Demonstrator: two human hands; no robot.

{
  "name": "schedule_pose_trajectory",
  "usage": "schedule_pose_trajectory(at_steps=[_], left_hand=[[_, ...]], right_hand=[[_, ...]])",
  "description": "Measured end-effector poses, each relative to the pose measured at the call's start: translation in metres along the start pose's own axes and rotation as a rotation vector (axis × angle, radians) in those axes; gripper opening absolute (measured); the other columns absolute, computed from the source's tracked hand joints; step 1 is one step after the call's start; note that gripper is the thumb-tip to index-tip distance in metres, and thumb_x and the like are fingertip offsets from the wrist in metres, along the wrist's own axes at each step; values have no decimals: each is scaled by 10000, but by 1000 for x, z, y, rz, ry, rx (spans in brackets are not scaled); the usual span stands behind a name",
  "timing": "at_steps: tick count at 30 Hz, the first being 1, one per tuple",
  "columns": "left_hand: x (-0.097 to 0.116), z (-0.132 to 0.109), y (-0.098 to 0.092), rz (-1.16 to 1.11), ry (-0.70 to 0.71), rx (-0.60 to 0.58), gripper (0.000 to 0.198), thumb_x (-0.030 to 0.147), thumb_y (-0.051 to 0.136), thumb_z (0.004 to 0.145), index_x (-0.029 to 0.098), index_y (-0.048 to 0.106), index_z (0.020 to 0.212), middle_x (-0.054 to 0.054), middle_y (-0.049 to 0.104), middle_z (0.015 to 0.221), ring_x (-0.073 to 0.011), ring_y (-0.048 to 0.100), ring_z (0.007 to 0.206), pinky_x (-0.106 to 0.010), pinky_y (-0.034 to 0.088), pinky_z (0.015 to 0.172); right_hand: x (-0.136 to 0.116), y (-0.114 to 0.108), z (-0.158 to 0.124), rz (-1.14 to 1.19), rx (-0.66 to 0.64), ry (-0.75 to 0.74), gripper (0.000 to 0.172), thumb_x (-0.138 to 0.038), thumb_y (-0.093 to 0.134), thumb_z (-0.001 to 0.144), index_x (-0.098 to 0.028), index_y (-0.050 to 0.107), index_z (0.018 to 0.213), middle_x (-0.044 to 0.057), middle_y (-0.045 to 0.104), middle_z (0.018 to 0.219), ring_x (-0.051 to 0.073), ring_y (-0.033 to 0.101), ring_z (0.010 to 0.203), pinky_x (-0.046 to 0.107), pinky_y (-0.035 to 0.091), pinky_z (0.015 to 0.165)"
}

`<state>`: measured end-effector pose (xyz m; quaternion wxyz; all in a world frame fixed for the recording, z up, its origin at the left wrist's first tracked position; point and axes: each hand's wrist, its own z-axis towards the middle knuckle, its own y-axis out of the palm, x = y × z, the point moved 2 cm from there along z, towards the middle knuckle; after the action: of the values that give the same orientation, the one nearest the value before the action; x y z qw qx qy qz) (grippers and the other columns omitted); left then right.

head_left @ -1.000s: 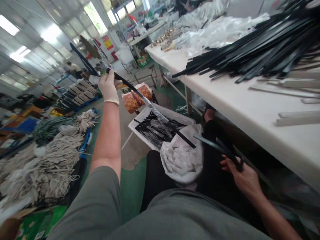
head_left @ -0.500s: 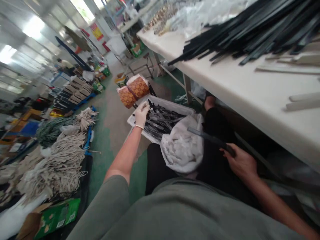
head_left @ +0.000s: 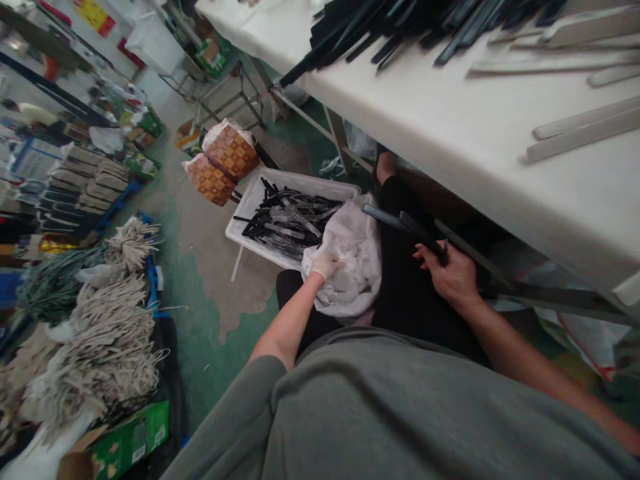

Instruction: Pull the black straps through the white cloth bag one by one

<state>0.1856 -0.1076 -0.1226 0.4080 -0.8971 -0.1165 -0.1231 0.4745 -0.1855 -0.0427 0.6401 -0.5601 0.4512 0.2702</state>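
My left hand [head_left: 327, 265], in a pale glove, reaches into a white cloth bag [head_left: 357, 243] on my lap; its fingertips are among whitish pieces too small to make out. Dark flat strips [head_left: 393, 219] are gripped in my bare right hand [head_left: 450, 270], pointing up and left over my dark trousers. Beyond the bag, a white plastic bin [head_left: 231, 230] holds a heap of black strips [head_left: 285, 217], some with clear wrapping.
A white table [head_left: 400, 113] on the right bears piles of black and beige strips. A chair with a checkered cushion [head_left: 225, 160] stands behind the bin. Beige cord bundles [head_left: 100, 333] lie at left. A person [head_left: 35, 115] is far off.
My left hand has moved from the bin back to the bag. A second dark strip now shows in my right hand. The view has shifted, with more of the table's beige strips showing.
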Motion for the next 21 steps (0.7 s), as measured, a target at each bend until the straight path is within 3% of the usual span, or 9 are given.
schedule_pose_trajectory(at_steps=[4,8,10,13,16,21], left_hand=[[4,-19,-11,63,8,77,259,374,575,868,194,760,899,-101,719,953,-237,636,960,-310,451,859],[5,-55,-37,71,113,324,311,372,499,910,201,756,873,-113,708,1023,-244,610,1043,-346,412,948],[5,-77,-55,-116,154,450,313,385,516,900,187,748,829,-98,716,947,-229,625,967,-332,430,910],[6,-110,-78,-658,167,477,325,437,576,862,163,731,783,-52,704,788,-180,628,780,-283,467,776],[15,-139,-85,-1040,185,435,270,430,704,759,161,723,773,-4,660,665,-130,584,638,-248,457,681],[31,-163,-67,-1151,163,380,231,379,763,677,180,729,789,21,603,578,-117,555,568,-248,449,623]], right_hand=[[1,-1,1,-40,-7,7,427,-633,491,877,-236,639,827,38,710,744,176,625,560,309,479,596],[0,-2,1,-22,-11,3,451,-666,471,866,-249,643,839,40,705,740,185,627,566,318,483,592],[-1,-3,2,-20,-13,20,475,-689,469,850,-250,645,813,37,694,709,189,623,562,330,488,600],[-11,-6,5,16,-66,79,514,-725,498,802,-237,649,739,38,666,644,180,583,513,334,477,565],[-37,-6,3,155,-291,153,515,-710,549,776,-215,676,716,38,642,601,157,525,470,316,445,509],[-94,20,-14,438,-735,251,445,-602,619,795,-172,720,842,1,588,569,95,437,447,260,386,487]])
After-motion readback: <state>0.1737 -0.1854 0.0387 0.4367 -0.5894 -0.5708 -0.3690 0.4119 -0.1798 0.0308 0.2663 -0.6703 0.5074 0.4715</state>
